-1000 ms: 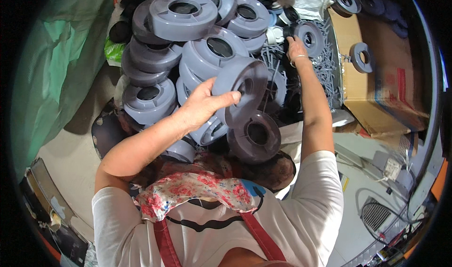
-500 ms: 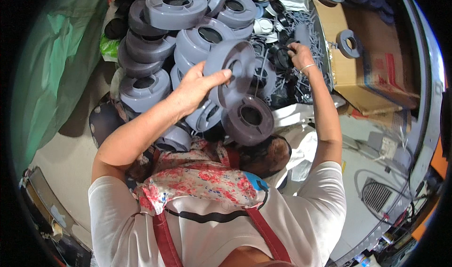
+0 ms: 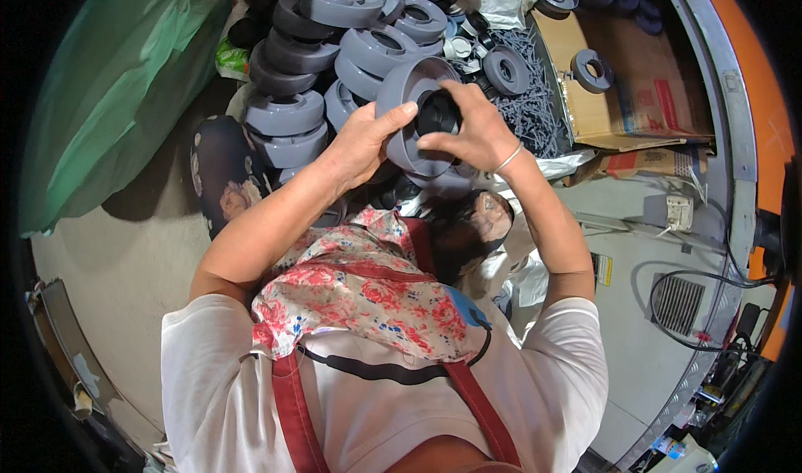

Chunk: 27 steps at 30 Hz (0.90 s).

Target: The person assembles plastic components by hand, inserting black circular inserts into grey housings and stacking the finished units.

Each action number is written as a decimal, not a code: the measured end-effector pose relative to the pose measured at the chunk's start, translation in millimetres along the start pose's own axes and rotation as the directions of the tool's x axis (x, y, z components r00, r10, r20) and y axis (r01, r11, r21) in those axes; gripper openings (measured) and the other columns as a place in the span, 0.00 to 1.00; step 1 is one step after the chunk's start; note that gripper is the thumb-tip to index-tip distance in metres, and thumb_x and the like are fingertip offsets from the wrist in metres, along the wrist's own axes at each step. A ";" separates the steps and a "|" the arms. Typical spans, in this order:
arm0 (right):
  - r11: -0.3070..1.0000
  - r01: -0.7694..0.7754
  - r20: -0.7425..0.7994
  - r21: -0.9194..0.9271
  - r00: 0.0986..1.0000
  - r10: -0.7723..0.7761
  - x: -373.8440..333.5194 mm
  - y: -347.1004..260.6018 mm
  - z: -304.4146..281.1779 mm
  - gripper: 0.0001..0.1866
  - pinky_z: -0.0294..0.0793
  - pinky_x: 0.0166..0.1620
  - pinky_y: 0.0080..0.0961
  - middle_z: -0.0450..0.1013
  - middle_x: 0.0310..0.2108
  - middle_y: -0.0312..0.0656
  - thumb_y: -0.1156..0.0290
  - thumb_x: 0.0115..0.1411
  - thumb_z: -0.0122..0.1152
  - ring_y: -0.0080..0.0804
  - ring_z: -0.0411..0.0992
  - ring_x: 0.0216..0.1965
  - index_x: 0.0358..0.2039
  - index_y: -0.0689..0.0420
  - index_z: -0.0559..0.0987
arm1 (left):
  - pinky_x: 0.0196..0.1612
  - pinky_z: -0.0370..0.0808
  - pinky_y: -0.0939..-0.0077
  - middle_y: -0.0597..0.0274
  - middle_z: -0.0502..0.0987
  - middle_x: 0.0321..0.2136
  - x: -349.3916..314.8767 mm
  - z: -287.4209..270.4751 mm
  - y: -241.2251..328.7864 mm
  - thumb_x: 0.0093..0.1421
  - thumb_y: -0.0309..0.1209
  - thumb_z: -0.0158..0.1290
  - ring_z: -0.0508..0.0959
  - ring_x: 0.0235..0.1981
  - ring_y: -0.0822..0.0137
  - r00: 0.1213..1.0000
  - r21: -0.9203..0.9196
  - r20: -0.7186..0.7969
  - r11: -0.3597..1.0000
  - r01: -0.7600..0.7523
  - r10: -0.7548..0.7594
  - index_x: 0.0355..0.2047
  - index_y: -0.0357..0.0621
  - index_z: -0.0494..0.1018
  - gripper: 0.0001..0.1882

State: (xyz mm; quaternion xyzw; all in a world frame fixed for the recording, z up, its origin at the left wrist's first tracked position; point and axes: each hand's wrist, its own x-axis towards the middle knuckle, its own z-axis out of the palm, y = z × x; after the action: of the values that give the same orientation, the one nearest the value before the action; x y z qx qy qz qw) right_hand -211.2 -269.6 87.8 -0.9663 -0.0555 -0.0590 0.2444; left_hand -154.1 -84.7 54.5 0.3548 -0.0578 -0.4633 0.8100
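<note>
A grey plastic ring-shaped part (image 3: 407, 80), tilted on its side, is gripped by my left hand (image 3: 361, 146) with the thumb over its near rim. My right hand (image 3: 482, 132) curls its thumb and fingers round a black round cap (image 3: 437, 114) at the ring's open side. The cap sits within the ring's outline; whether it is seated there cannot be told. Under the held ring, another grey ring (image 3: 455, 181) lies partly hidden near my right knee. Stacks of similar grey rings (image 3: 284, 116) rise beyond and left of my hands.
Loose grey screw-like pieces (image 3: 535, 97) fill a tray at the far right, with a grey ring (image 3: 506, 70) on top. Beside it stands an open cardboard box (image 3: 635, 97) with another ring (image 3: 592, 70) on its flap. A green sheet (image 3: 109, 97) hangs at left.
My right hand has come left and nearer, from the dark parts by the tray to the held ring, and now grips a black cap. The ring has turned to face right.
</note>
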 end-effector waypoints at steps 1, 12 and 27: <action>1.000 -0.002 0.070 -0.025 0.998 0.003 -4.4 -3.4 3.0 0.39 0.69 0.42 0.33 0.64 0.39 0.53 0.60 0.40 0.70 0.51 0.66 0.39 0.50 0.63 0.62 | 0.44 0.74 0.71 0.57 0.71 0.43 -4.8 -0.9 0.0 0.60 0.37 0.49 0.75 0.39 0.69 1.000 0.064 0.003 0.998 -0.011 0.011 0.48 0.36 0.63 0.21; 0.839 0.491 0.328 -0.234 0.852 -0.407 -21.3 -43.5 -28.5 0.42 0.72 0.41 0.31 0.62 0.39 0.45 0.71 0.29 0.69 0.44 0.64 0.39 0.48 0.61 0.62 | 0.44 0.75 0.73 0.58 0.73 0.41 -30.7 -6.2 9.9 0.60 0.36 0.49 0.76 0.38 0.70 0.971 0.052 0.157 0.984 0.173 -0.179 0.46 0.34 0.65 0.19; 0.801 -0.367 0.140 0.472 0.929 0.343 -23.4 -62.4 -2.8 0.33 0.72 0.41 0.24 0.74 0.34 0.47 0.63 0.36 0.71 0.31 0.73 0.36 0.42 0.64 0.71 | 0.44 0.69 0.79 0.63 0.71 0.40 -52.1 -0.1 -5.2 0.56 0.34 0.55 0.71 0.40 0.74 0.983 0.266 0.059 0.946 -0.184 0.175 0.48 0.35 0.64 0.23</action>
State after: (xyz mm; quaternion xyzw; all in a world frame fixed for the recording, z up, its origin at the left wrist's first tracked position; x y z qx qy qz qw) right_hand -243.0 -218.1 116.0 -0.8666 0.1075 0.0267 0.4866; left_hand -187.1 -45.1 63.4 0.4470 -0.1667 -0.3815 0.7917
